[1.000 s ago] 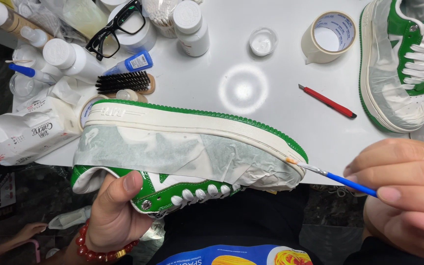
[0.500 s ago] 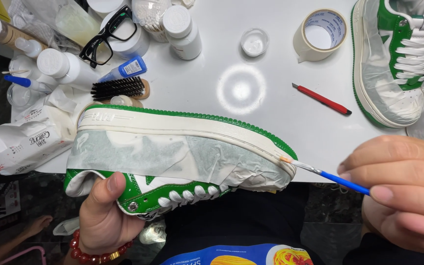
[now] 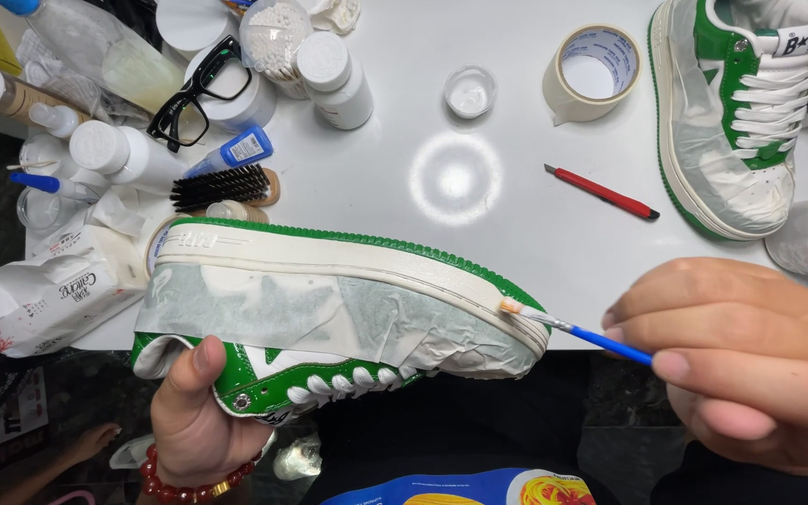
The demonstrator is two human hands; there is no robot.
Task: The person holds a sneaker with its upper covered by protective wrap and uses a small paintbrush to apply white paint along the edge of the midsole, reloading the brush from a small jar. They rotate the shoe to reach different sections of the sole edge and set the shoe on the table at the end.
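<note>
two hands work on one shoe (image 3: 329,299), held on its side over the worktop (image 3: 479,187) edge. the left hand (image 3: 200,411) pinches the shoe; the right hand (image 3: 750,360) pinches a brush (image 3: 572,329) at its toe. a shaky brush could paint past the tape onto the green. the sole is cream.

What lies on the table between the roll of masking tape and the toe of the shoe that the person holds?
In the head view, a red utility knife lies between the tape roll and the held shoe; the rest of that white table stretch is bare.
</note>
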